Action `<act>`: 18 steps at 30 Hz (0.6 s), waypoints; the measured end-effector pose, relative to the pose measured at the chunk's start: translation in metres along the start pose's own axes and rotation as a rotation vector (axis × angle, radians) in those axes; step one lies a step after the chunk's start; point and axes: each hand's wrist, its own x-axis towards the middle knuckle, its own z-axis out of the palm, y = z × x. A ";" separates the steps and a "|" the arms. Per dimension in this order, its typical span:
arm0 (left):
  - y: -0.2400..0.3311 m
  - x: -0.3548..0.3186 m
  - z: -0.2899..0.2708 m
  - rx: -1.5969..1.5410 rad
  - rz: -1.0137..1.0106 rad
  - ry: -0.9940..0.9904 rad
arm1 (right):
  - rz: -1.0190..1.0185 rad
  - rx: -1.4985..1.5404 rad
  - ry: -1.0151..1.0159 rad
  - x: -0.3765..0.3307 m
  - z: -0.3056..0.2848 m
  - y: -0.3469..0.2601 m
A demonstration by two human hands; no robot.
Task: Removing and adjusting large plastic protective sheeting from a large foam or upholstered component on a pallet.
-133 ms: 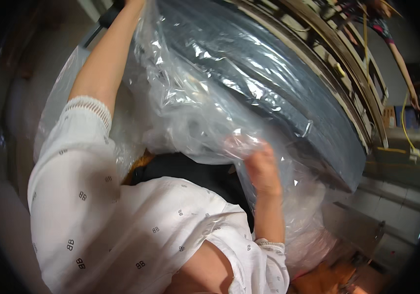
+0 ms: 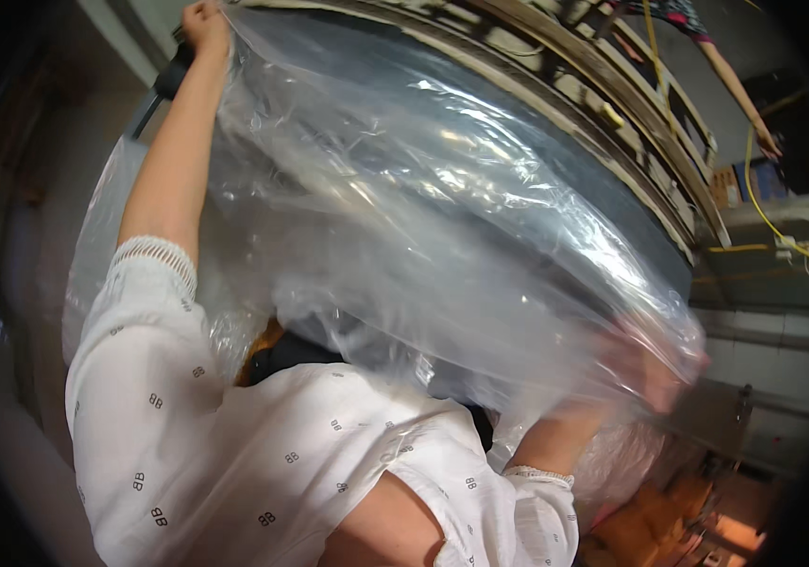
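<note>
Left hand (image 2: 206,33) clutches plastic film (image 2: 376,222) by its edge; right hand (image 2: 655,364) blurred, hold unclear.

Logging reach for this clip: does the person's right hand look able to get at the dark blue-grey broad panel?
Probably yes: the right hand, blurred, appears close to the panel at its lower right end, with nothing solid visibly between; only the clear glossy plastic film might hinder direct touch.

Arms (image 2: 170,161) spread wide, left fingers (image 2: 200,12) curled
</note>
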 end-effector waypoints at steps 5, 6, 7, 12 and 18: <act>0.046 -0.036 0.042 0.138 -0.011 0.030 | -0.364 -1.267 0.154 0.036 0.059 0.052; 0.059 -0.046 0.046 0.092 -0.021 0.012 | -0.400 -1.542 0.534 0.020 0.037 0.057; 0.056 -0.039 0.043 0.056 -0.052 -0.032 | -0.087 -1.831 0.823 0.020 0.011 0.073; 0.002 -0.025 0.029 0.045 0.007 -0.075 | -0.072 -1.903 0.984 -0.017 -0.037 0.065; 0.007 -0.029 0.028 -0.073 -0.132 -0.241 | -0.753 -2.457 1.595 -0.118 0.172 -0.069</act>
